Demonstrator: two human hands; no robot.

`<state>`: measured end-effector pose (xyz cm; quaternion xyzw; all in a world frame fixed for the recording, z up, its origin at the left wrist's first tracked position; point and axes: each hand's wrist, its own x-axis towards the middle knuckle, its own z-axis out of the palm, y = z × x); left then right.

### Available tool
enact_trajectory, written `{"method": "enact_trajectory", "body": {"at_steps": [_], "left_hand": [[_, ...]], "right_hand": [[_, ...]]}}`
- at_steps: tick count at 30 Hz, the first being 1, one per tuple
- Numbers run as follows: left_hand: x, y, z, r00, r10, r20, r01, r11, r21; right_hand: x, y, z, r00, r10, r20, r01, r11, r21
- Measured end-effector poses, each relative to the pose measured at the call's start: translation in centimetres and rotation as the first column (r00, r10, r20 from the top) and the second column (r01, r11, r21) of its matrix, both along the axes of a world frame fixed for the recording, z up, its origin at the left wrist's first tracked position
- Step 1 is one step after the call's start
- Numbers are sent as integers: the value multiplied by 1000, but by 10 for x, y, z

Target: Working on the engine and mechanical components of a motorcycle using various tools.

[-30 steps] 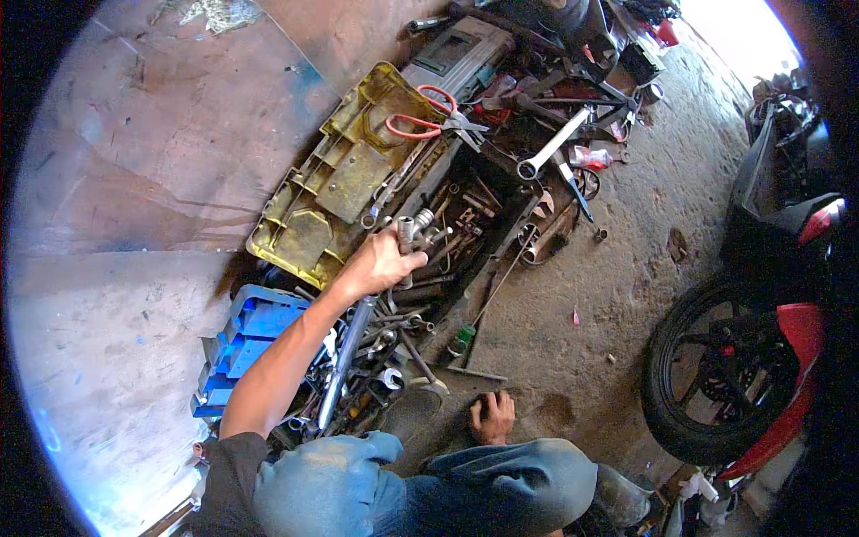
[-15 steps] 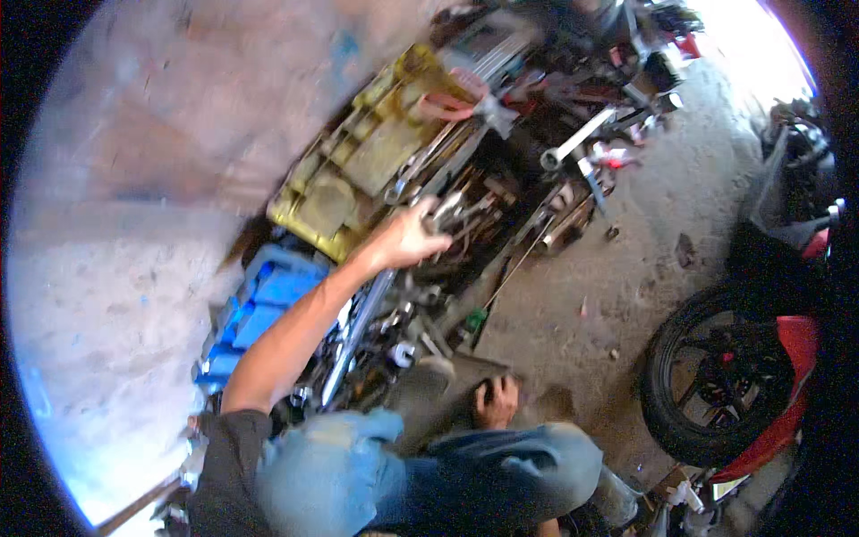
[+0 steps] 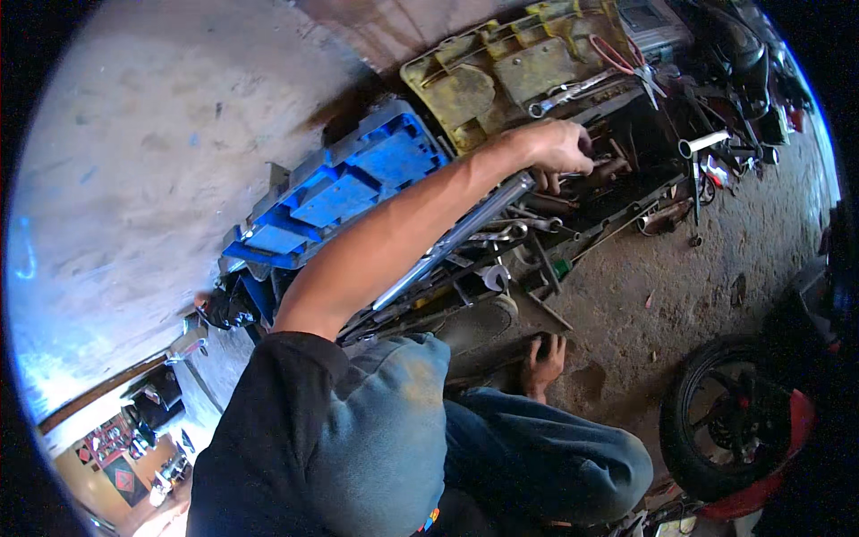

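Note:
My left hand (image 3: 562, 150) reaches into an open, dark tool box (image 3: 662, 183). Its fingers are bent down and close together among loose metal tools (image 3: 613, 166); whatever they pinch is hidden. Below, beyond my right thigh, my right hand (image 3: 542, 365) is near the floor with fingers apart and no tool visible in it. A long chrome bar (image 3: 465, 234) lies under my left forearm. Several wrenches (image 3: 501, 234) lie jumbled beside it. On the yellow tray (image 3: 470, 98) rest a combination wrench (image 3: 573, 92) and red-handled scissors (image 3: 631, 63).
Left of the yellow tray is a blue plastic case part (image 3: 349, 188). A shoe (image 3: 483, 322) stands close to the tools. On the concrete floor are a socket-ended tool (image 3: 702, 143) and a green-handled rod (image 3: 561, 267). A black wheel with red bodywork (image 3: 684, 421) is at the lower right.
My view has swung, so the scene sits further right and turned. My left hand stays over the tool box, now with fingers bent lower. My right hand keeps its place by the floor.

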<state>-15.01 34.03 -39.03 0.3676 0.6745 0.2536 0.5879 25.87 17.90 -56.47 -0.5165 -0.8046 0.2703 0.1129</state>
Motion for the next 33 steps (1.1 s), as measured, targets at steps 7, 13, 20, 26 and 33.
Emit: {"method": "enact_trajectory", "body": {"at_steps": [7,13,20,26,33], "left_hand": [[-36,-69,123,970,139,-201,-36,895,444],[-29,-181,200,886,463,25,-379,693,613],[-24,-292,197,797,603,48,-536,668,517],[-14,-365,155,776,547,-312,-515,837,186],[-8,-379,124,808,229,-543,-312,948,-64]], "right_hand": [[-23,92,6,990,-71,-124,16,917,-399],[-88,131,26,993,107,54,-81,932,-355],[-107,135,35,979,77,187,4,918,-396],[-66,149,11,994,102,-44,-111,919,-377],[-78,117,62,1000,-17,-15,6,847,-532]]}}
